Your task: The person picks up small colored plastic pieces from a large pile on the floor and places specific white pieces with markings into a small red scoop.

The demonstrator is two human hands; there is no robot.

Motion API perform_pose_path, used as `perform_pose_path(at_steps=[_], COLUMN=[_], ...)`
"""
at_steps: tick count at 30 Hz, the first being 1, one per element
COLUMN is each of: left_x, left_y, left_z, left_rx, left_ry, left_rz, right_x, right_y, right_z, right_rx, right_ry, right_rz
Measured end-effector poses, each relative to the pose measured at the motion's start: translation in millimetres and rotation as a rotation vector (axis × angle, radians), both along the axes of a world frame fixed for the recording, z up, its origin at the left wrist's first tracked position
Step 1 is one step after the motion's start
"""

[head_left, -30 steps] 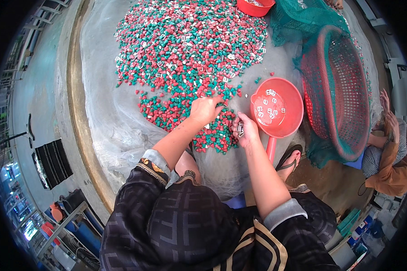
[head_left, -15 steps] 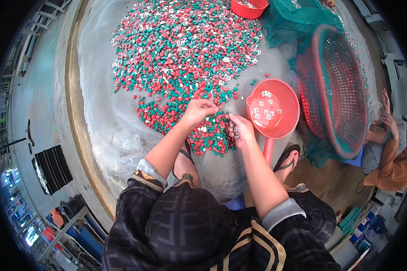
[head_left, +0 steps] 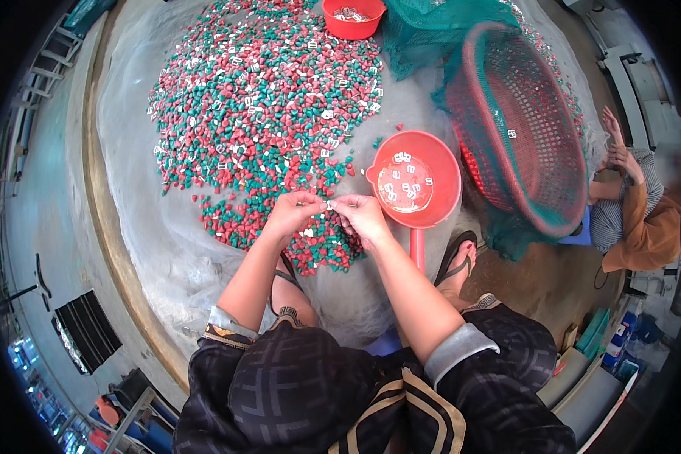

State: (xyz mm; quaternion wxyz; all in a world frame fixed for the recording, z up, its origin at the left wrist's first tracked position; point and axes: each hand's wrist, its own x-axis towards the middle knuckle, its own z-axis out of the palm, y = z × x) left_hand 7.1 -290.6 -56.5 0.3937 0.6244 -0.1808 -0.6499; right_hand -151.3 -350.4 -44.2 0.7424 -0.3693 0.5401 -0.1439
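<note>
My left hand [head_left: 289,215] and my right hand [head_left: 363,219] meet low over the near end of a heap of small red and green cone-shaped chips [head_left: 268,113]. Thumb and fingers of both pinch one small silvery piece [head_left: 328,205] between them; its exact shape is too small to tell. The right hand's other fingers curl inward, and what lies behind them is hidden. Silvery slotted metal buckles are scattered through the heap. Just right of the right hand, a red long-handled scoop [head_left: 448,178] rests on the sheet with several such buckles in its bowl.
A pale mesh sheet [head_left: 129,151] lies beneath the heap. At the back stands a red bowl [head_left: 353,29] of metal pieces, beside green netting [head_left: 431,34]. A large red basket [head_left: 499,144] leans on its side at right. Another person [head_left: 632,197] sits beyond it.
My hands, apart before, have come together at the fingertips on the small silvery piece. The whole view has shifted, so the heap, scoop and basket appear farther left.
</note>
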Motion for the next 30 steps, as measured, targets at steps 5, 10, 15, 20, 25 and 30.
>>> perform_pose_path(at_steps=[5, 10, 15, 20, 25, 30], left_x=[-2.8, -1.2, -3.3, -9.6, -13.2, -12.8], left_y=[1.2, 5.7, 3.4, -2.8, -4.6, -2.3], left_z=[17.1, 14.6, 22.4, 34.6, 39.8, 37.9], left_rx=[-0.058, -0.086, -0.125, -0.124, -0.185, -0.167], left_ry=[0.161, 0.312, 0.463, 0.620, 0.702, 0.704], left_rz=[0.128, 0.152, 0.141, 0.147, 0.111, 0.127], right_x=[1.3, -26.9, -46.0, -55.3, -50.9, -49.3], right_y=[-16.7, -54.6, -61.2, -63.7, -63.5, -66.0], right_z=[21.7, 23.9, 23.5, 26.7, 40.4, 45.8], right_rx=[-0.049, -0.001, 0.100, 0.213, 0.254, 0.205], right_ry=[-0.087, -0.143, -0.139, -0.518, -0.799, -0.869], right_rz=[-0.233, -0.720, -0.970, -0.915, -0.824, -0.742])
